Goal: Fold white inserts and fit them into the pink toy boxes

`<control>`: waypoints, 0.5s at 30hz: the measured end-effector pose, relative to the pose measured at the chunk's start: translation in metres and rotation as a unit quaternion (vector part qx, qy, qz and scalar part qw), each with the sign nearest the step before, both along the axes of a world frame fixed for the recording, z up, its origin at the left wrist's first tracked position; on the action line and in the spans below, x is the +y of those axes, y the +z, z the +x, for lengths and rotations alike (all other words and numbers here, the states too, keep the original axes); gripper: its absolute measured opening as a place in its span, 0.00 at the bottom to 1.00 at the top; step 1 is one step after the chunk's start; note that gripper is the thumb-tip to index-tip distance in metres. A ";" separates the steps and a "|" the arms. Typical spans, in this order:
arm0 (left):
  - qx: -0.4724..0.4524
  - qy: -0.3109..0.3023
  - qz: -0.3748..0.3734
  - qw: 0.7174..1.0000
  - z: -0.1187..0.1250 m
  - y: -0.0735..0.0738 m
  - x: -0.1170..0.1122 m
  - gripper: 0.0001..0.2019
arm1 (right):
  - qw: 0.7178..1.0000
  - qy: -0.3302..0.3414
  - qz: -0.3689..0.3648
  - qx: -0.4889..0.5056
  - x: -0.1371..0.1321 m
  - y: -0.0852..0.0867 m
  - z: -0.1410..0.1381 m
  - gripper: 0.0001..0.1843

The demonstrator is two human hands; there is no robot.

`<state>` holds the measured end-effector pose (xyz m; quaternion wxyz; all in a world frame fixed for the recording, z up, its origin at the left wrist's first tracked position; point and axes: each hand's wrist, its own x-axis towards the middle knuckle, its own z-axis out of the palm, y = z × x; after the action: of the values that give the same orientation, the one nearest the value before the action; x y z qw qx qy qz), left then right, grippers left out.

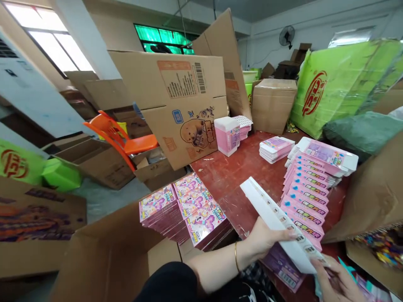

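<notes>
A slim carton [275, 214] slants in both hands over the near side of the red tabletop [233, 178], its long white face dotted with a row of small printed pictures. A purple panel [281, 268] with a barcode shows just below. The left hand [262, 239] grips it, thumb across the white; the right hand's [336, 279] fingers pinch the near end. Pink cartons [305, 193] lie overlapping alongside.

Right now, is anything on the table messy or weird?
A little: small pale scraps lie loose on the red table near the printed cardboard carton, like stray litter. The pink cartons fan out in a slanting row, but the steps look fairly even, so that's probably on purpose. I see nothing clearly spilled there.
</notes>
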<state>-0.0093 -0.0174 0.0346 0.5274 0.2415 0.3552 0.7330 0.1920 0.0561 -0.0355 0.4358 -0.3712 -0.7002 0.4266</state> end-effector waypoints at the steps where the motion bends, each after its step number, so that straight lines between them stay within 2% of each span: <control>1: 0.036 -0.015 0.006 0.999 -0.005 0.001 0.000 0.28 | 1.000 0.009 -0.026 -0.006 0.001 0.006 0.000 0.23; 4: 0.132 -0.065 0.024 0.989 -0.017 0.005 -0.001 0.21 | 0.996 0.015 -0.090 -0.011 0.004 0.019 -0.002 0.26; 6: 0.121 -0.076 0.027 0.989 -0.018 0.005 0.001 0.22 | 0.995 -0.004 -0.100 0.002 0.002 0.024 -0.008 0.27; 10: 0.025 0.008 -0.016 1.000 -0.005 -0.001 0.013 0.23 | 0.997 -0.047 -0.059 0.024 -0.007 0.030 -0.031 0.25; 12: 0.005 0.052 -0.050 0.997 0.000 -0.005 0.017 0.21 | 0.999 -0.016 -0.045 0.022 -0.008 0.032 -0.040 0.23; 15: -0.001 0.073 -0.086 0.994 -0.003 -0.009 0.023 0.19 | 0.997 0.049 -0.058 0.011 -0.001 0.035 -0.046 0.23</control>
<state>-0.0122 0.0059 0.0254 0.4920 0.1682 0.4329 0.7364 0.1462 0.0551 -0.0004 0.3995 -0.3563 -0.6872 0.4912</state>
